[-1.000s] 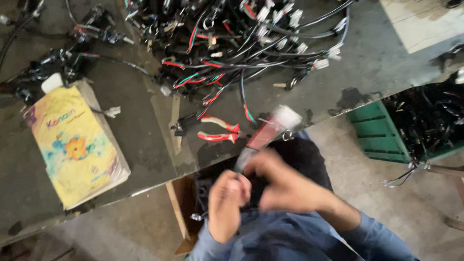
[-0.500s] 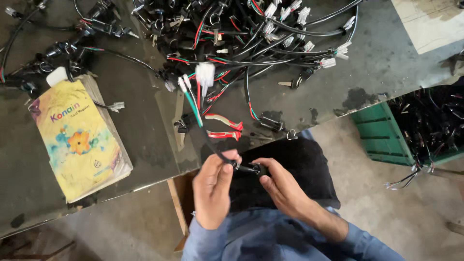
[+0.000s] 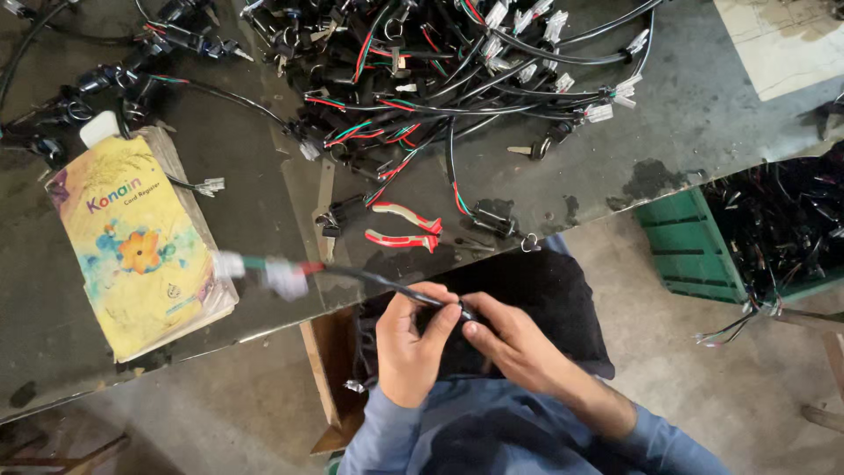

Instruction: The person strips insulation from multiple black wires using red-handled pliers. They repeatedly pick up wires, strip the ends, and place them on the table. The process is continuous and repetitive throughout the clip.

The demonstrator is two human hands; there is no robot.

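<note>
A dark workbench (image 3: 220, 167) over a concrete floor (image 3: 686, 369) carries a wire-harness pile (image 3: 440, 70); beside it lie red-handled pliers (image 3: 404, 227) and a yellow book (image 3: 136, 246). Below the pile, the left hand (image 3: 413, 347) and right hand (image 3: 519, 347) have their fingers clamped on a black cable (image 3: 387, 283).

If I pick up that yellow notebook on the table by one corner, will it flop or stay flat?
The yellow notebook would probably sag: its cover looks soft and worn, with curled edges. It seems thick, so likely fairly heavy. Lying flat, it shouldn't roll.

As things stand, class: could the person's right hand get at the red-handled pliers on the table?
Probably yes. The red-handled pliers lie near the table edge, just ahead of the right hand, with nothing between. But that hand and the left hand both grip a black cable, so it must let go first.
</note>
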